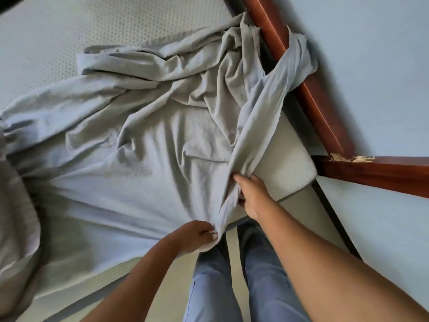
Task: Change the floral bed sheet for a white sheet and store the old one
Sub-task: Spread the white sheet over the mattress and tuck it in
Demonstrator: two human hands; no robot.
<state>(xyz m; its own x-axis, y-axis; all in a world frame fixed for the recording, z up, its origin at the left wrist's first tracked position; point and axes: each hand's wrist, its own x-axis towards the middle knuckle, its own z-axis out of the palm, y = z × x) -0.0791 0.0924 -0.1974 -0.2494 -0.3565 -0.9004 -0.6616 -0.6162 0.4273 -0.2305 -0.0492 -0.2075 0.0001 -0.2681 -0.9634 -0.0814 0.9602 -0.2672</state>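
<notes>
A white sheet (pixel 130 173) lies crumpled over the mattress (pixel 46 38), bunched toward the far right corner. One twisted strip of it runs from my hands up over the wooden bed frame (pixel 325 117). My left hand (pixel 197 235) pinches the sheet's edge at the near side of the mattress. Slightly farther and to the right, my right hand (pixel 250 194) grips the gathered strip beside the bare mattress corner (pixel 294 177). No floral sheet is in view.
The red-brown bed frame meets at a chipped corner (pixel 348 158) to the right, close against pale walls. My legs in blue trousers (pixel 236 280) stand on the floor by the bed's side. More grey-white fabric (pixel 14 217) hangs at the left edge.
</notes>
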